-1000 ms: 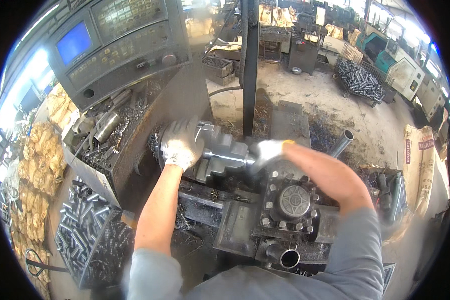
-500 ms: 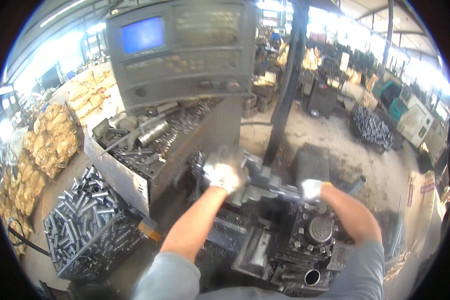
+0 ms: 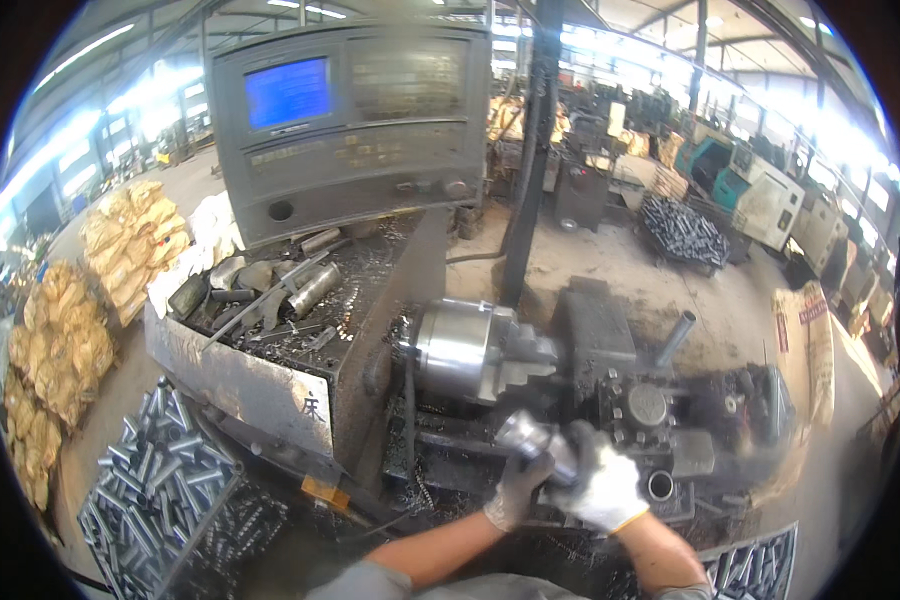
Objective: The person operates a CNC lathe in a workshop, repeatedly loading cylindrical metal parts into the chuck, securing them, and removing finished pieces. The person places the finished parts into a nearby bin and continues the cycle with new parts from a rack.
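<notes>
Both hands wear soiled white work gloves and meet low in front of the lathe. My left hand (image 3: 518, 488) is closed around the underside of a shiny cylindrical metal part (image 3: 523, 434), its fingertips dark with grime. My right hand (image 3: 610, 484) wraps the same part's right end; motion blurs it and the glove hides that end. Just beyond, apart from both hands, is the bright lathe chuck (image 3: 455, 347) with its stepped jaws (image 3: 526, 362). Right of the chuck stands the tool turret (image 3: 646, 405), and an open-ended tube (image 3: 660, 486) sits below it.
A control panel (image 3: 345, 130) rises at the back left above a chip-covered tray (image 3: 240, 365). Bins of metal tubes stand at lower left (image 3: 155, 490) and lower right (image 3: 755, 568). A dark post (image 3: 535, 160) stands behind the chuck. An upright tube (image 3: 676, 338) is beyond the turret.
My left hand has left the chuck and my right hand has left the area beside the jaws. Both have drawn back toward me and now hold the metal part together. The view has shifted.
</notes>
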Available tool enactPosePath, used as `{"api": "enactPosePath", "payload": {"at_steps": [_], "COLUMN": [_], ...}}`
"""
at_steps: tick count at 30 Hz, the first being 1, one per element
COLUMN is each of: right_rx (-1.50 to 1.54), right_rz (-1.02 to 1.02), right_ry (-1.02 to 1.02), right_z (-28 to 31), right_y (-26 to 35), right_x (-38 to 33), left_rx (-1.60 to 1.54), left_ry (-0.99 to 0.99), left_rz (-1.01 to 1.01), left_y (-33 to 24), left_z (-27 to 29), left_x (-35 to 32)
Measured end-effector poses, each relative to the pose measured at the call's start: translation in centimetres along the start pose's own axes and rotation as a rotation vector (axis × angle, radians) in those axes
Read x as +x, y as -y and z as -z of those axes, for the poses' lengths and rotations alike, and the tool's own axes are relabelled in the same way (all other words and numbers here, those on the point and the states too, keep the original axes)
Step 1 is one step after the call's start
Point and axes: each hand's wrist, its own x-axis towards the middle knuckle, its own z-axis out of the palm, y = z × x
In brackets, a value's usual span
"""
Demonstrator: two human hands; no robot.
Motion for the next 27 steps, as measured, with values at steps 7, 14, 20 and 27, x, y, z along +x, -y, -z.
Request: {"api": "enactPosePath", "payload": {"at_steps": [7,14,20,27], "right_rx": [0.748,0.789,0.989,0.34], "right_rz": [-0.502,-0.405,-1.418,-1.854], "right_ry": [0.508,0.234,0.076,-0.982], "right_z": [-12.2,-12.7,-7.8,-2.7], "right_y": [-8.1,-14.3,-19.8,-41.9], "right_x": [-8.6,-19.5,-42.5,-57.4], "left_rx": [0.378,0.079,0.599,1.085], "left_ry": [-0.195,-0.09,0.089,0.259], "left_rz": [0.537,0.516,0.233,-0.001], "left_y": [5.0,4.7,3.5,1.3], "left_z": [5.0,4.1,9.8,5.6], "left_x": [-2.5,-3.5,-3.0,-3.8]}}
